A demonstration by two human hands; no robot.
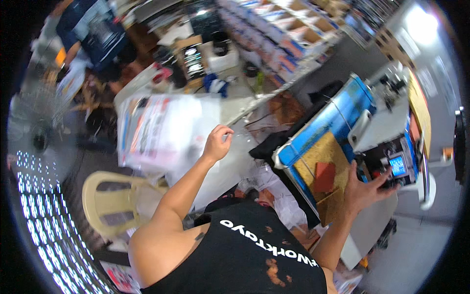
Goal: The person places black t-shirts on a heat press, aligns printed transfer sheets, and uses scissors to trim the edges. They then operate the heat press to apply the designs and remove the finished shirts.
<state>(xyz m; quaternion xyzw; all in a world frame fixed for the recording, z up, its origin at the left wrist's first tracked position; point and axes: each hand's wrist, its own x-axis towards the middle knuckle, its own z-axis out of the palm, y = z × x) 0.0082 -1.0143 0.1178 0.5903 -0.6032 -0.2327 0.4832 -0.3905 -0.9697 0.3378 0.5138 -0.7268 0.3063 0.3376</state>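
Note:
My right hand (364, 188) is spread at the control panel of a machine, its fingertips by the knobs beside a small lit blue screen (398, 166). The hand holds nothing; whether a fingertip touches the panel I cannot tell. Left of it, the machine's blue bed (323, 125) carries a yellow-brown board (313, 159) with a red-brown block (324, 177) on it. My left hand (218, 143) hovers at the table's edge with fingers loosely bent, nothing seen in them. Beside it lie clear plastic sheets or bags (196, 115) over printed material.
A beige plastic chair (110, 206) stands at the left, below a blurred fan (41, 139). Another person in dark clothes (93, 39) is at the upper left. Cartons with dividers (279, 36) line the back. A black-screened device (193, 61) and a blue cloth (215, 85) rest on the table.

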